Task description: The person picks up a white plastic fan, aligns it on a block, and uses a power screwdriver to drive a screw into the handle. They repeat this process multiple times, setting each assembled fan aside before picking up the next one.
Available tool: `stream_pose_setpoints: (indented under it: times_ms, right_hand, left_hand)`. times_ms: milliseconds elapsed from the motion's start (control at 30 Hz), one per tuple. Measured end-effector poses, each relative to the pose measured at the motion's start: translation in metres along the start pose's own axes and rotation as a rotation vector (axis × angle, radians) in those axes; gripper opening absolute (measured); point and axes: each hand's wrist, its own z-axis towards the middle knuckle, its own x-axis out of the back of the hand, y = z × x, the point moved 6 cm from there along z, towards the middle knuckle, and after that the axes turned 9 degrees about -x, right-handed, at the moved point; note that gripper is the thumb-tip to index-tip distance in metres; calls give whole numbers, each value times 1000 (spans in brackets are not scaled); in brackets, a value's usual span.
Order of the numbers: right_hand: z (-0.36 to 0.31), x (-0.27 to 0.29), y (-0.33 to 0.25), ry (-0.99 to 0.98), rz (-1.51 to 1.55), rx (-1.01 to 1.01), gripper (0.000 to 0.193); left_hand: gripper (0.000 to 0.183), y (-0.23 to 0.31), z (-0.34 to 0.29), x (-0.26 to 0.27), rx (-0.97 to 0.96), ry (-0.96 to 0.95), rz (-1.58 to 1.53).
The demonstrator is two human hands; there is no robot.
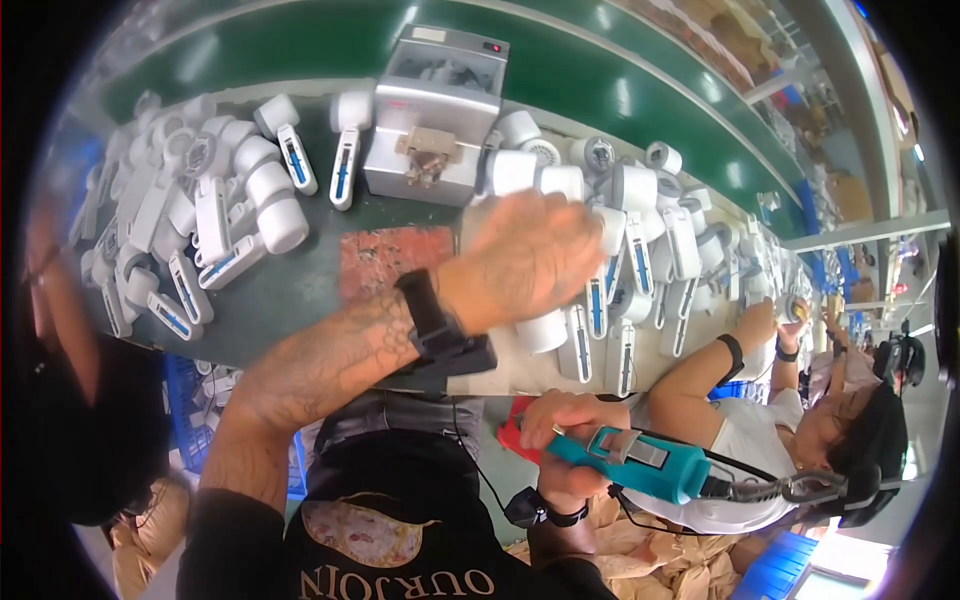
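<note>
At left, a heap of white devices [212, 218] lies on the dark tabletop [265, 312]. Next, a worn red mat [385, 255] lies in front of a silver machine [430, 105]. The left hand [535, 255] is curled beside a second white heap [682, 245]; its fingertips are hidden, so any hold cannot be determined. The right hand [568, 435], below the tabletop's near edge, is closed around a teal tool [655, 478]. Far right: a co-worker in white [755, 445].
</note>
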Motion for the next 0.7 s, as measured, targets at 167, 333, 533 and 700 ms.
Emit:
stream_pose_setpoints:
  times_ms: [167, 333, 533, 700]
  right_hand:
    - [-18, 41, -5, 20, 111, 41, 68]
    - [-1, 47, 1, 44, 96, 14, 70]
    - [9, 30, 4, -5, 70, 1, 74]
    - [16, 26, 10, 133, -52, 7, 72]
  left_hand:
    - [47, -34, -23, 10, 205, -207, 482]
    - [54, -41, -39, -13, 369, -342, 392]
    - [42, -65, -69, -18, 493, -120, 141]
    - [25, -31, -62, 35, 723, -200, -44]
